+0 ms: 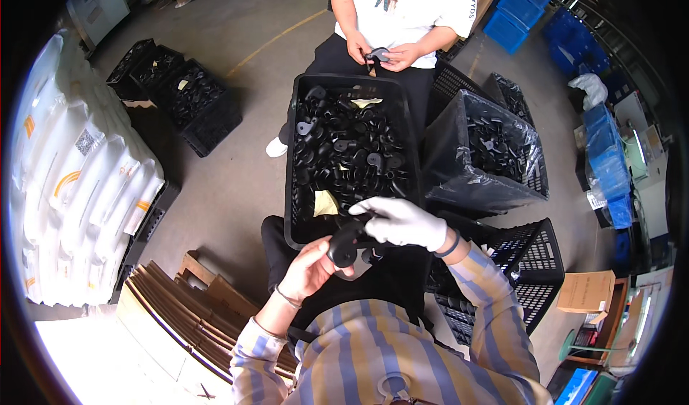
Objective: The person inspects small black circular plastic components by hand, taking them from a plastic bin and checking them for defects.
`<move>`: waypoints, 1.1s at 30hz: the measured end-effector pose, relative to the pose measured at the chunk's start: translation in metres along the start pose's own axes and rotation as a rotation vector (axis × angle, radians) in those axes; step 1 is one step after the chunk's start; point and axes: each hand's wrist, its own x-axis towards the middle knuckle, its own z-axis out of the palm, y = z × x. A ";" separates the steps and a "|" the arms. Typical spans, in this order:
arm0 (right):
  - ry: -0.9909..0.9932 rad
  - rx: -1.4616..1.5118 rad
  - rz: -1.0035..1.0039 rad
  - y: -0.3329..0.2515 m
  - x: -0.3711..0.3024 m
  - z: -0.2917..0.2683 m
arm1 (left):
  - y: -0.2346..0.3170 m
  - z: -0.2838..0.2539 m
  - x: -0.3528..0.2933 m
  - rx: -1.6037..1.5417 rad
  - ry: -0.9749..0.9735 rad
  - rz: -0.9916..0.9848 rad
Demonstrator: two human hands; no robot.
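At the near end of a big black crate [290, 182], someone in a striped shirt [380, 340] has a curved black part [344, 247] raised over the lap. The bare left hand [311, 267] is closed on it, gripping by one edge. Just beside it, the white-gloved right hand [403, 223] stretches its forefinger out over the crate; I can't tell whether its other fingers hold anything. Similar black pieces [352, 145] fill the crate, with a yellow scrap [325, 203] near the gloved fingertip. Opposite, a person in a white T-shirt [416, 7] holds another dark piece [377, 54] in both hands. White sacks [86, 190] are stacked off to the left.
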 end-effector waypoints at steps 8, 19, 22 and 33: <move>0.339 -0.252 -0.121 0.008 0.013 0.014 | -0.032 0.002 0.004 0.000 0.277 0.369; 0.328 0.078 -0.078 0.006 0.010 0.026 | -0.045 0.024 0.010 0.186 0.318 0.472; 0.315 0.098 -0.057 0.007 0.010 0.026 | -0.043 0.032 0.011 0.170 0.411 0.502; 0.281 -0.069 -0.329 0.030 0.002 0.022 | -0.028 0.016 0.007 0.140 0.431 0.361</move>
